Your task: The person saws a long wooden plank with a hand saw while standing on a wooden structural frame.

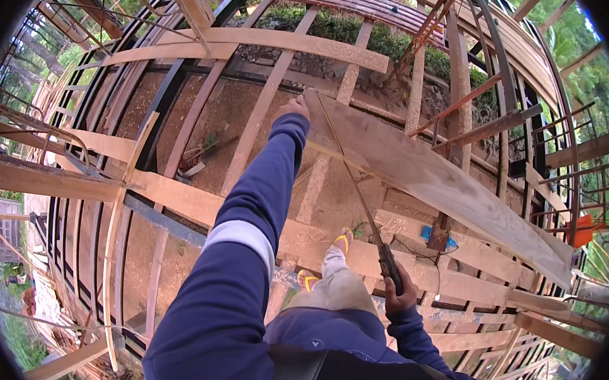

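My left hand is closed on the upper left end of a wide, weathered board, which runs diagonally down to the right. My right hand grips the dark handle of a long, narrow tool, whose thin brown length reaches up across the board's lower edge toward my left hand; I cannot make out exactly what it is. Beneath me, my feet in yellow sandals rest on pale planks of an open timber frame.
Spaced beams over bare earth surround me. A loose plank lies across them above. Red metal scaffolding rises at right, near an orange object. A blue corded tool sits beside my right foot. Timber uprights stand at left.
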Demonstrator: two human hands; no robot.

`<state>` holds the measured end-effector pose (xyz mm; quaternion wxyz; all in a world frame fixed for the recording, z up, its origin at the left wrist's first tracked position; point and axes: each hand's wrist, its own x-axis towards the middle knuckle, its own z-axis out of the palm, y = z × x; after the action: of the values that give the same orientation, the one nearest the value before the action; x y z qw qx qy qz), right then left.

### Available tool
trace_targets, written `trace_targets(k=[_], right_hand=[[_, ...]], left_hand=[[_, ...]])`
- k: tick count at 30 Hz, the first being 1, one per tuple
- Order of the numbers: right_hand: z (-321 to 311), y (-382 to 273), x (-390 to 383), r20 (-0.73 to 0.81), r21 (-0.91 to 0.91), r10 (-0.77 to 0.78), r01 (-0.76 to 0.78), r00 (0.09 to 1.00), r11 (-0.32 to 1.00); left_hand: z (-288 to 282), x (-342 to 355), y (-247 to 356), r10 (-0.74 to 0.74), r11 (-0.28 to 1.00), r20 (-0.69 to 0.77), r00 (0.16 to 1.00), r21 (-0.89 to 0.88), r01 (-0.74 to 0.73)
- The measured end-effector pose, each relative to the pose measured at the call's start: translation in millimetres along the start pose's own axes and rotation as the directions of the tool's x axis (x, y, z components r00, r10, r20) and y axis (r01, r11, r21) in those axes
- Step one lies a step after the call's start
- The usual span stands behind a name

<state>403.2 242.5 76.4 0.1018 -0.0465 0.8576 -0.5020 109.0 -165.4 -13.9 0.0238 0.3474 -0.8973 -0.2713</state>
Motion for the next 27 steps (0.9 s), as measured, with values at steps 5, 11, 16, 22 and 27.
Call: trace_targets(k=[5, 11, 16, 22, 27], right_hand=[[-74.1, 42.6, -78.0, -0.030, -0.201, 0.029, -0.034, 0.999, 0.979], [-92.2, 49.8, -48.5, 0.088, -0.218, 0.059, -0.039, 0.994, 0.975], [-103.5, 17.6, 5.3, 0.181, -0.119, 0.054, -0.033, 0.982, 0.992], [-160.8, -19.9, 31.8, 0.076, 0.070, 0.015, -0.020, 0.997, 0.997], [-165.9, -43.8, 52.6, -0.052, 0.486, 0.109, -0.071, 0.993, 0.871]], left_hand=[[-3.8, 13.1, -0.7, -0.045, 0.999, -0.007, 0.999, -0.015, 0.045], [-8.0, -7.8, -4.8, 0.359, 0.920, -0.170, 0.918, 0.230, -0.317], [-8.5, -47.4, -14.0, 0.617, 0.681, 0.088, 0.782, 0.437, -0.587], [-22.2, -165.3, -4.4, 0.808, 0.405, 0.373, 0.456, 0.210, -0.890], [-57.8, -230.8, -22.8, 0.473, 0.719, 0.718, 0.511, 0.022, -0.695]])
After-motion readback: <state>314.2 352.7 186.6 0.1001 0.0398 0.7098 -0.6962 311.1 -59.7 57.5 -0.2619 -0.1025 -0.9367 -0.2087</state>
